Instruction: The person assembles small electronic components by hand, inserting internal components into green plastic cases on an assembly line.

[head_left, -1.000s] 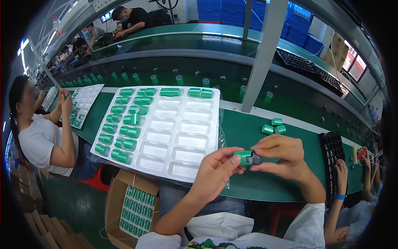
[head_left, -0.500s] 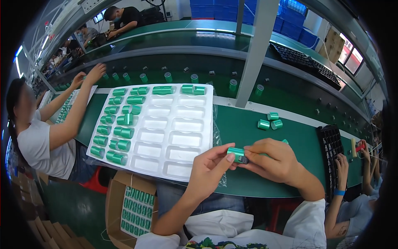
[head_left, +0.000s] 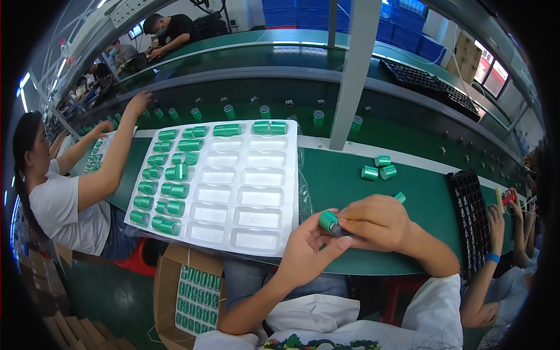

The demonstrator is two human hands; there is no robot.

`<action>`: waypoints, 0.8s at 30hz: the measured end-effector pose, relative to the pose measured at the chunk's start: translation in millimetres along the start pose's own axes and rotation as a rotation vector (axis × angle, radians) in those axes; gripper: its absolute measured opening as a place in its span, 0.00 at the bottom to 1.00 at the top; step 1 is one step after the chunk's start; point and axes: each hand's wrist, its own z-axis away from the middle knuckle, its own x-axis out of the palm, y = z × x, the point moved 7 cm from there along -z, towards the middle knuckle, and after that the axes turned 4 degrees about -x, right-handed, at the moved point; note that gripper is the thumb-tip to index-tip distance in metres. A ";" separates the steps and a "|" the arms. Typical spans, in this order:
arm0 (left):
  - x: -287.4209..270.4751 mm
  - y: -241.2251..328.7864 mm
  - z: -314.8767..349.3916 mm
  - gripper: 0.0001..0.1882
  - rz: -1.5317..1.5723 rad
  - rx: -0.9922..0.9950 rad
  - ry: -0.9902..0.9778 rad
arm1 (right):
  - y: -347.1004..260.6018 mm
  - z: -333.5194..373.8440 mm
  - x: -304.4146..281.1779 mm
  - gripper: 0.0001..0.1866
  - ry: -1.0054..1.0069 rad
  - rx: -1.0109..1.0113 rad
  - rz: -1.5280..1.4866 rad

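Observation:
My left hand (head_left: 309,248) is closed around a shiny green cylinder (head_left: 328,219), holding it tilted at the front edge of the green bench. At the cylinder's lower end a small dark piece (head_left: 336,230) shows, partly covered by fingers. The fingertips of my right hand (head_left: 376,224) are pinched at that end; whether they grip the dark piece or the cylinder is hidden. A white moulded tray (head_left: 296,192) lies left of my hands, with similar green cylinders in its two left columns and along its far row. Beyond my right hand lie loose green cylinders (head_left: 387,172).
Behind a metal post (head_left: 350,87), a conveyor (head_left: 291,108) carries green cylinders and small dark parts. A black grid tray (head_left: 465,216) stands at right, beside a co-worker's hand (head_left: 496,224). Another person (head_left: 64,192) reaches over the belt at left. A cardboard box (head_left: 166,280) holds a filled tray below.
The green cylinder has been tilted further in my left hand, and my left fingers have shifted round it. Parts on the conveyor have moved left. The co-worker's hand at right has risen along the black tray.

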 end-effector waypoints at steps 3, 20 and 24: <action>-2.9 -8.4 -3.1 0.21 -0.052 -0.032 -0.038 | -8.2 1.3 4.5 0.15 -0.007 -0.086 0.028; 42.9 7.3 20.7 0.27 0.607 -0.774 -0.411 | 50.7 14.7 -9.3 0.17 -0.126 0.233 -0.319; 27.5 82.2 4.2 0.25 -0.078 -0.340 -0.463 | 186.8 91.4 -65.3 0.16 0.311 0.731 0.131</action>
